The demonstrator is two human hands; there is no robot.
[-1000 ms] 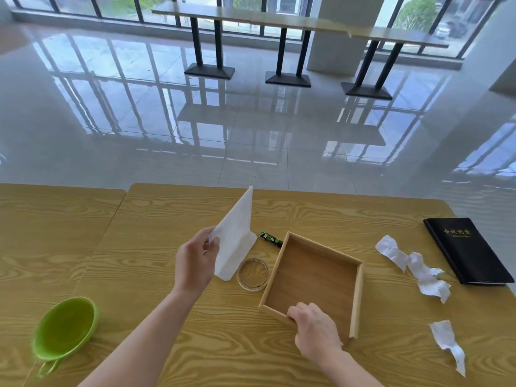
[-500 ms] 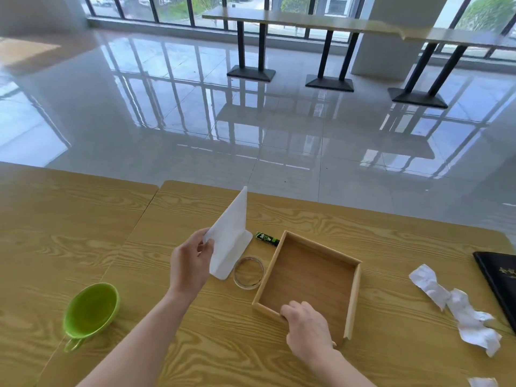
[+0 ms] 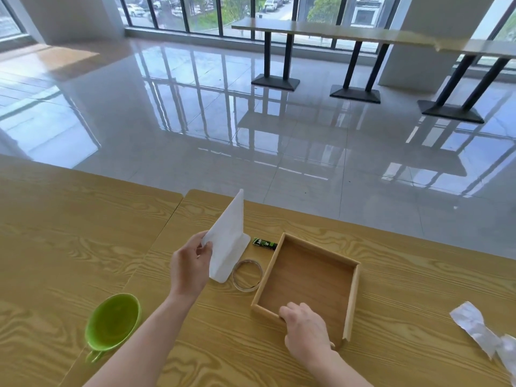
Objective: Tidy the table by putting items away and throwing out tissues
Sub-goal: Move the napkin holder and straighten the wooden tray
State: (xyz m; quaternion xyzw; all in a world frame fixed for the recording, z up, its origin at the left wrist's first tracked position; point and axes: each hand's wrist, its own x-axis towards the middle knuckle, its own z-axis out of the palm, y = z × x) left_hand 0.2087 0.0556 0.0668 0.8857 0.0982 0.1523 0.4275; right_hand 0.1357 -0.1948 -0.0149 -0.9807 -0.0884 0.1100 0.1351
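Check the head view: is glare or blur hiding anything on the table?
Head view: glare lies on the glossy floor, not the evenly lit table; the napkin in the left hand and the box the right hand grips read sharp; the clear ring is faint; the tissue at the right edge is smeared and cropped; the wide lens slants the window frames.

1. I face a pale wooden table (image 3: 405, 275); a second table (image 3: 69, 233) abuts it at nine o'clock.
2. The glossy grey floor (image 3: 279, 152) at twelve o'clock mirrors the windows (image 3: 206, 12).
3. A long counter (image 3: 321, 30) on black legs (image 3: 287, 54) stands at one o'clock, before a white pillar (image 3: 435, 12).
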